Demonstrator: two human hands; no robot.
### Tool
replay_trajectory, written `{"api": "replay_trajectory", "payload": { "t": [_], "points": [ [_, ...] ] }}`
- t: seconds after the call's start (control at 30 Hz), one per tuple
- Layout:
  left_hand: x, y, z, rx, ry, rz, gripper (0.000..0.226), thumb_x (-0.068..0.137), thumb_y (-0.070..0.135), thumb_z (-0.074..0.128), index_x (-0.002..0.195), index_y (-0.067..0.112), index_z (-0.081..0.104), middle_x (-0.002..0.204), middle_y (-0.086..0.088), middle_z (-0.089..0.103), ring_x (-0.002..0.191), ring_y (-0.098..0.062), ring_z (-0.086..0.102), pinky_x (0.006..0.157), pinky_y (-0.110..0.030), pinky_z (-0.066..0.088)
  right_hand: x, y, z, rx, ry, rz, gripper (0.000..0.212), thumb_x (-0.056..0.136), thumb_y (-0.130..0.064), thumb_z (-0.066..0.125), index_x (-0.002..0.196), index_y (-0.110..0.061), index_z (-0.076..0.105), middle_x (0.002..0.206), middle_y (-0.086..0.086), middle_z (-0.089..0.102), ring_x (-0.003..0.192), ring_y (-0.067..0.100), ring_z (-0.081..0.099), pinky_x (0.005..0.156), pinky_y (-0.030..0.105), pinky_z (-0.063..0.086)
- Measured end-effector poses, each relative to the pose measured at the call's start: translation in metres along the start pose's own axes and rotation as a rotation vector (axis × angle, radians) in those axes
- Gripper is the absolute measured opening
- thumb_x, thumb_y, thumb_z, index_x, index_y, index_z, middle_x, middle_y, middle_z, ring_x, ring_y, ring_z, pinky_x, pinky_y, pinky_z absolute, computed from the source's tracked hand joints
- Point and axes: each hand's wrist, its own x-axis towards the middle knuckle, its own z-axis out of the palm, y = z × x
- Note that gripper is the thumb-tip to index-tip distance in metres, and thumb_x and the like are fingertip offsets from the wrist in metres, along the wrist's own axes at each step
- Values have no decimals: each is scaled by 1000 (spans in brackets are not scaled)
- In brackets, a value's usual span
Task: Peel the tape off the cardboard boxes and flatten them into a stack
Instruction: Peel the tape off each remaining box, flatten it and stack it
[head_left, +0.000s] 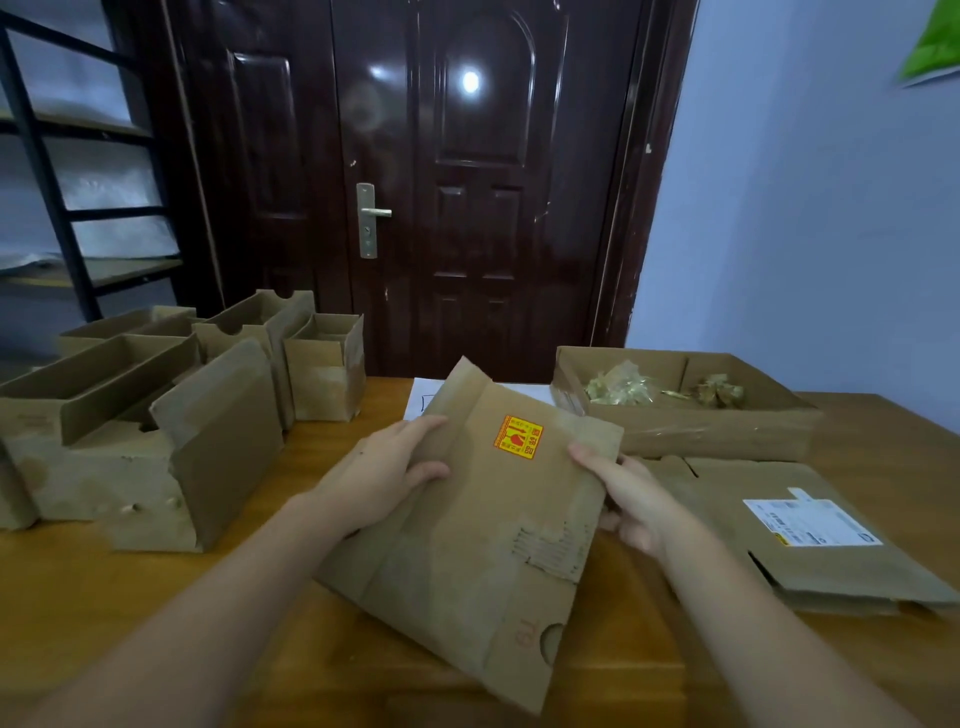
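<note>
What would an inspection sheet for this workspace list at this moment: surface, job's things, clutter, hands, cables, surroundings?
Surface: wooden table.
Job's things: flattened box with an orange sticker, held above the table; flattened stack at right; open boxes standing at left.
Clutter: shallow tray box with crumpled tape scraps; white paper behind the held box.
Hands: left hand and right hand grip the flattened box's side edges.
Cables: nothing seen.
Surroundings: dark door, metal shelf rack, blue wall.
</note>
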Motion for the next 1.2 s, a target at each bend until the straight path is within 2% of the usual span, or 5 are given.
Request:
{"api": "replay_trajectory", "payload": {
  "t": [0.43,0.53,0.67,0.87,1.2],
  "points": [
    [5,20,-38,-317,122,-55,104,60,74,83,146,57,28,108,29,52,93,4,57,68,-14,44,-21,-31,-15,91,145,-339,32,87,-15,80,112,-8,62,102,8,78,92,28,76,68,46,63],
    [-7,12,-43,-419,65,-149,85,62,70,80,135,42,48,112,23,56,103,-3,58,68,-12,43,-28,-41,-20,148,218,-398,26,89,-15,78,108,-9,62,95,4,79,78,17,77,52,31,58],
    [-28,3,-35,-807,-26,-236,75,61,52,81,127,26,56,119,6,67,96,-13,72,73,-21,56,-33,-50,-27,176,287,-388,25,90,-19,78,108,-12,63,103,6,78,86,20,76,71,46,64],
    [-7,44,14,-1504,299,-440,23,91,28,76,108,27,61,105,2,77,96,-21,74,75,-36,59,-51,-50,-48,187,269,-346,31,91,-21,77,115,-12,61,104,7,78,90,24,77,63,38,62],
    [37,106,46,-975,571,-286,28,105,24,56,122,39,38,93,12,56,80,-5,56,63,-23,38,-90,-52,-131,-357,134,-279,60,70,-41,88,123,-32,61,108,-1,77,98,24,75,85,51,58]
  ]
}}
